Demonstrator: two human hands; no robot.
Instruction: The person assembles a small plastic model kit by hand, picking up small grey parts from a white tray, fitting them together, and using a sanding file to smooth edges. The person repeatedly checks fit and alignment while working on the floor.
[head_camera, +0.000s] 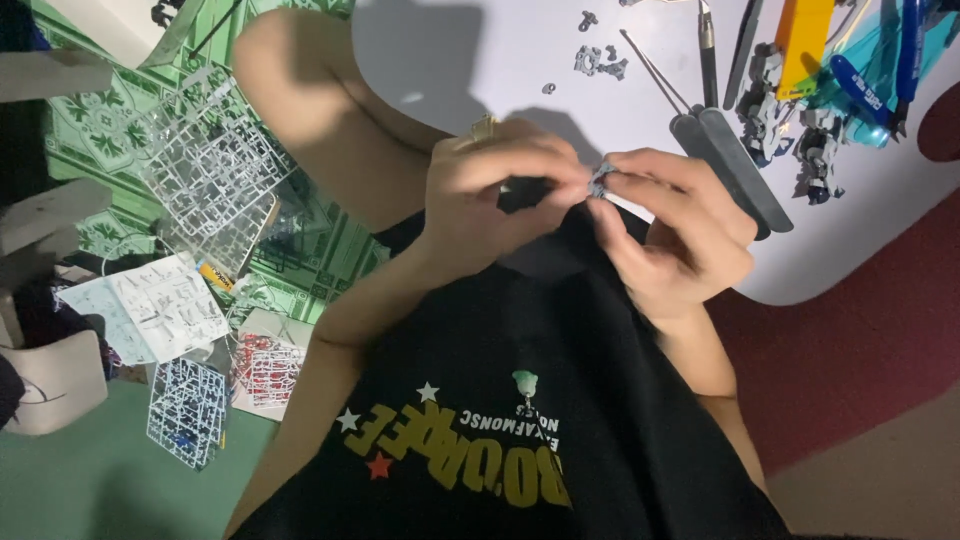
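While both hands meet over the black shirt at the edge of the white table (470, 50), the left hand (500, 195) curls nearly shut around something dark that its fingers mostly hide, and the right hand (670, 230) pinches a small grey plastic part (601, 178) between thumb and fingertips, touching the left fingertips. Leftward on the green floor lie clear parts frames (215, 170), a white instruction sheet (150, 305) and a red frame (270, 372); rightward on the table rest dark sanding sticks (735, 170) and blue-handled nippers (870, 95)
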